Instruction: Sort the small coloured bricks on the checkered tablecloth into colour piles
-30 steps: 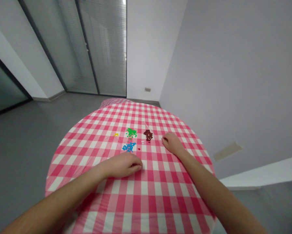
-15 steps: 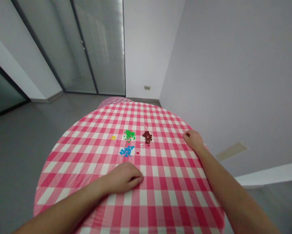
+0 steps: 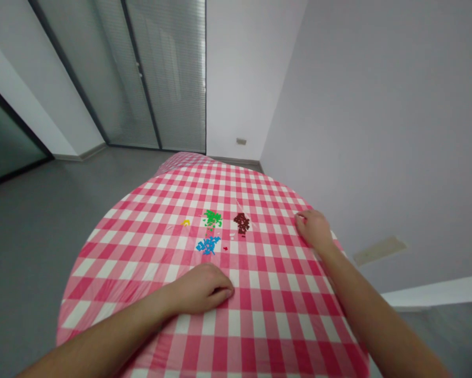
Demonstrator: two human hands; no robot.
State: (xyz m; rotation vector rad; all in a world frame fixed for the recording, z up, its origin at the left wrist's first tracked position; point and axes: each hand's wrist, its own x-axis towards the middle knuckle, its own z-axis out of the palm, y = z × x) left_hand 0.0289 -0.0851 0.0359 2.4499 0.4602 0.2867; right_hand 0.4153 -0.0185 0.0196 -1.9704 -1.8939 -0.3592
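My left hand rests on the red-and-white checked tablecloth, its fingers curled under and its thumb against them. Nothing shows in it. Just beyond it lies a loose heap of small blue pieces, apart from the hand. My right hand rests at the table's right edge with fingers curled in a loose fist; I see nothing held there. Farther in, toward the middle, are a pile of small green pieces and a pile of dark brown pieces. The pieces are too small to name exactly.
Beside the piles lie a few yellow pieces, a tiny red piece and white bits. A grey wall stands close to the table's right side. Beyond the table are glass partitions and grey floor.
The view has shifted slightly, so the piles appear a little farther right. My right hand has turned a little, and the gap between its thumb and fingers looks narrower. The left hand stays put.
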